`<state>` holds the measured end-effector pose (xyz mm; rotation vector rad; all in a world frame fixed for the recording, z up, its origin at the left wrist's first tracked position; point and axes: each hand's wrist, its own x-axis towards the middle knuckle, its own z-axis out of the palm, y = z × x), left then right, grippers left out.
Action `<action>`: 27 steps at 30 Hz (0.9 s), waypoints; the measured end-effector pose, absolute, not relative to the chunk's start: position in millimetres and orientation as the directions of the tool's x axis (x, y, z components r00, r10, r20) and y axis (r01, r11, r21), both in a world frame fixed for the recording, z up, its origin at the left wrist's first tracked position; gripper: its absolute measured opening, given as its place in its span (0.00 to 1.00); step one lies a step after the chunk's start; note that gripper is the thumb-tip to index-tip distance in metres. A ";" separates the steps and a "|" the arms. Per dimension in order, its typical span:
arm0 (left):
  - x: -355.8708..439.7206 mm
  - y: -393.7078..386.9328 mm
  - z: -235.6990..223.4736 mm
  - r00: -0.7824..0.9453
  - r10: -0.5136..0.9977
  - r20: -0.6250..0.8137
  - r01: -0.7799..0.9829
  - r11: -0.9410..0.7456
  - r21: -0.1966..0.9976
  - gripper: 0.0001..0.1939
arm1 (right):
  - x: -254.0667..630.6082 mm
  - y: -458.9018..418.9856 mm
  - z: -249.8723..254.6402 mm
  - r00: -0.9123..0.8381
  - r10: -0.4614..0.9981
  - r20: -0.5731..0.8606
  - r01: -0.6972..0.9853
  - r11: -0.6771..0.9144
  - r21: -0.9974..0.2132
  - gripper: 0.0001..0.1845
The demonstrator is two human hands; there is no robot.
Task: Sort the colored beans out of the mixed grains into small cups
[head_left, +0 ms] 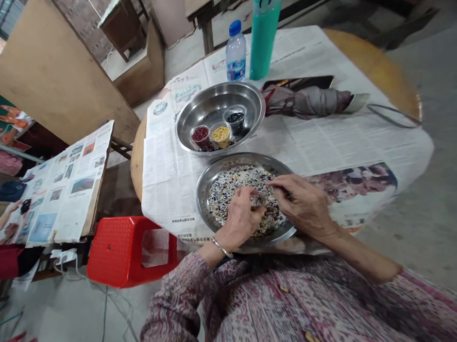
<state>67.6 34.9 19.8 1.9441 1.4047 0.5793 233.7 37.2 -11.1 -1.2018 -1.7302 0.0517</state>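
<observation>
A round metal tray (pixel 203 209) lies nearest me, filled with mixed white rice and black, yellow and red beans (pixel 237 183). My left hand (pixel 242 215) is over its front part, fingers curled around what looks like a small clear plastic cup (pixel 257 200), partly hidden by them. My right hand (pixel 306 206) is at the tray's right side, thumb and fingertips pinched together; anything between them is too small to make out. Behind stands a metal basin (pixel 216 97) with three clear cups: red beans (pixel 200 135), yellow beans (pixel 220 134) and black beans (pixel 235 120).
Newspaper (pixel 163 180) covers the round table. Beyond the basin are a water bottle (pixel 236 54), a green flask (pixel 265 34), a folded umbrella (pixel 309 101) and a dark phone (pixel 300 83). A red stool (pixel 119 250) stands left, near another papered table (pixel 70 186) where a person's arm (pixel 1 223) shows.
</observation>
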 end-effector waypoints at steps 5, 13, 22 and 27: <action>71.0 65.0 24.3 0.302 0.945 0.130 0.549 -0.283 0.787 0.14 | 234.4 37.1 -12.0 0.013 0.717 0.697 0.684 0.502 -0.529 0.15; 40.9 80.9 49.7 0.378 0.923 -0.070 0.892 -0.342 0.295 0.40 | 234.1 36.6 -12.1 0.016 0.732 0.681 0.678 0.493 -0.546 0.14; 54.7 75.8 40.1 0.621 0.776 -0.109 0.702 -0.490 0.516 0.12 | 234.1 37.0 -9.6 -0.009 0.713 0.701 0.692 0.511 -0.511 0.14; 50.1 39.3 43.5 0.691 0.711 -0.131 0.648 -0.528 0.549 0.09 | 233.7 36.0 -11.2 0.008 0.725 0.689 0.688 0.496 -0.530 0.15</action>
